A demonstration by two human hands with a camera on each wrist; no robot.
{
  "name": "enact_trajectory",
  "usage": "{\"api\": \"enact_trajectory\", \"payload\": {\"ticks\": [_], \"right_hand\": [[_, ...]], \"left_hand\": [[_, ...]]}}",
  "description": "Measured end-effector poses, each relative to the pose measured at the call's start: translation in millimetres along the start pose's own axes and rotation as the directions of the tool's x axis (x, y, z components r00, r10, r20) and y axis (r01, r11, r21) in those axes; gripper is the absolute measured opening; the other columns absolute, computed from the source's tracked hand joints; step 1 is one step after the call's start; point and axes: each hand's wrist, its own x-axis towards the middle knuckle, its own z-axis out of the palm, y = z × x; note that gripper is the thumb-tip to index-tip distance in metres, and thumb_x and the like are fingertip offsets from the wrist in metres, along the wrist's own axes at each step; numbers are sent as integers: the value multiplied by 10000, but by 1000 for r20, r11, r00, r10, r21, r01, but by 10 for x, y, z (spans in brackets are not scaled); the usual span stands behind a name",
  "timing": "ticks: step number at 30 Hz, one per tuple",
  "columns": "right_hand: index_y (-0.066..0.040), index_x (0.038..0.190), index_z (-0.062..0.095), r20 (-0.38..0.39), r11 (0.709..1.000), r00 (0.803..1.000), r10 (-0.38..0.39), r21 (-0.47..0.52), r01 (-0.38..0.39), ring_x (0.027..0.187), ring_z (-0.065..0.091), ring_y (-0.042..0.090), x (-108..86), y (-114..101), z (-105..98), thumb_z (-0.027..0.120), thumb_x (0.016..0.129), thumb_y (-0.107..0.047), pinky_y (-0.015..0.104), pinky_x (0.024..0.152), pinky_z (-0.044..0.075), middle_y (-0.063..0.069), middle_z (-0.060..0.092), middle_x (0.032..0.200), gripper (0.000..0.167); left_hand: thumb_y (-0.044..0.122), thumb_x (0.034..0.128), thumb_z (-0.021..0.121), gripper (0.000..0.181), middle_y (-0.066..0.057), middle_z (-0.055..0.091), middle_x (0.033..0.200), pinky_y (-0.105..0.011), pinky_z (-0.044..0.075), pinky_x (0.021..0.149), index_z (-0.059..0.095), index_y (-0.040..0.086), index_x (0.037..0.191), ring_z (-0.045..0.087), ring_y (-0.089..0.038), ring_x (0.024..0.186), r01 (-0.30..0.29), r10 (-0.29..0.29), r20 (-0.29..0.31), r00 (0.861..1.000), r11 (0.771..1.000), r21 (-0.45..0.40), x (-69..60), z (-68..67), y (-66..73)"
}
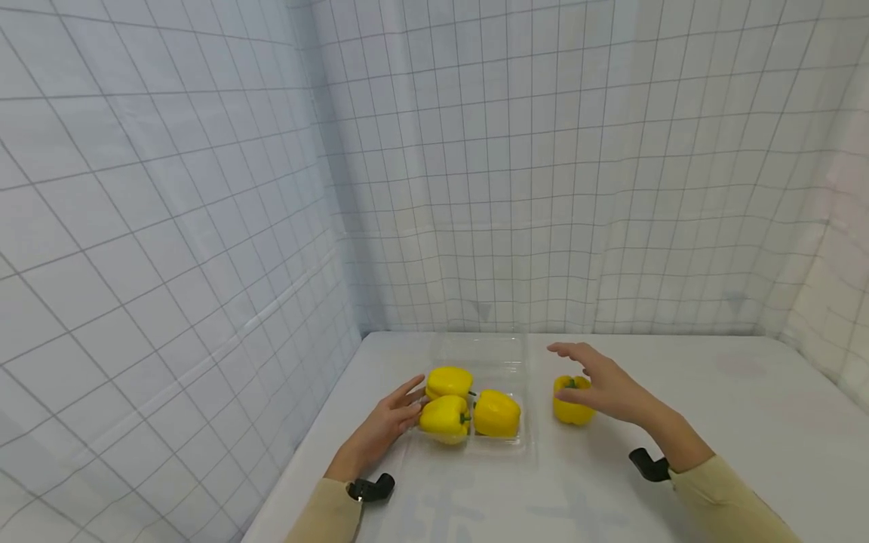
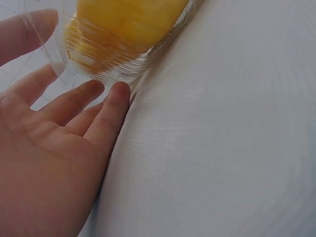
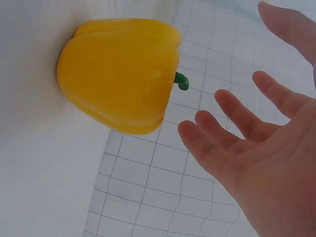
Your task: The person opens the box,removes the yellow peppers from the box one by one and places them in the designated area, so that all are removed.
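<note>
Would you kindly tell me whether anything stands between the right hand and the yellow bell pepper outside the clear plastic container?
Nothing visible does: the right wrist view shows an unobstructed gap between the right hand and the upright yellow bell pepper with its green stem.

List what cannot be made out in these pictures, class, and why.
Head view: part of the lone pepper, hidden behind the right hand.
Left wrist view: the rest of the packed pepper and its clear container, cut off by the upper edge.
Head view: the right sleeve's upper end, cut off below.
</note>
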Motion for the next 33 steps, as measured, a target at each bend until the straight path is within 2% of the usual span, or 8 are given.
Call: {"api": "enact_trajectory", "payload": {"ticks": [4,9,17,21,29,33], "right_hand": [[-171,1493,453,5,1000,1000,-11,17,11,1339,454,271,74,-89,-10,786,894,-310,569,1048,428,-11,444,1509,698],[-191,1488,463,17,999,1000,-26,25,25,1347,450,278,185,-203,35,787,888,-349,559,1043,437,-5,445,1511,700],[-192,1486,473,69,996,997,-18,85,12,1332,444,312,324,-284,255,788,883,-349,567,1053,425,14,451,1506,698],[-228,1479,473,102,994,995,-11,112,-1,1297,458,300,348,-287,372,789,885,-323,552,1036,447,6,473,1476,679],[-217,1490,451,165,986,985,-54,165,26,1272,474,291,387,-310,560,785,893,-312,518,1018,471,1,473,1456,691],[-247,1476,469,192,989,979,-70,143,42,1260,492,292,434,-315,655,788,891,-318,485,996,495,-20,488,1426,670]], "left_hand": [[237,1058,530,618,-163,213,1641,-429,335,1151,256,252,1612,347,-302,1448,-7,7,11,1000,1000,-3,2,18,13],[210,1064,518,602,-169,221,1637,-403,358,1137,266,253,1608,359,-304,1441,-18,18,7,1000,1000,-8,3,21,26],[208,1062,520,610,-173,225,1636,-379,382,1120,256,241,1612,368,-303,1436,-19,19,6,1000,1000,-9,-7,29,31],[208,1066,509,600,-181,219,1636,-371,389,1115,259,250,1610,367,-307,1436,-21,21,4,1000,1000,-6,-14,33,26],[209,1063,518,599,-162,230,1636,-342,400,1104,271,262,1606,370,-295,1436,-18,18,4,1000,1000,-9,-9,20,9],[203,1063,518,601,-166,234,1634,-343,403,1101,269,257,1607,368,-299,1437,-27,27,6,1000,1000,-10,-7,14,6]]}}
